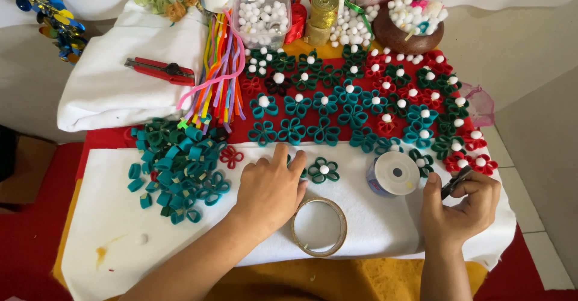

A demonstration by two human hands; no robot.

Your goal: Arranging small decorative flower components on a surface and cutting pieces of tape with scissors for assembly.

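Left hand point(271, 188): spread palm-down, pressing a dark green ribbon flower point(296, 163) onto the white felt sheet point(120, 235).
Right hand point(462, 201): clenched around small dark scissors point(456, 181).
Nearby: tape ring point(319, 227), thread spool point(394, 173), pom-pom flower point(323, 170).

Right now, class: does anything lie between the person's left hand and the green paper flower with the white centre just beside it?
Nothing visible does. The left hand rests flat on the white felt, and the green flower lies just off its fingertips with only bare felt between. The tape ring lies nearer the person.
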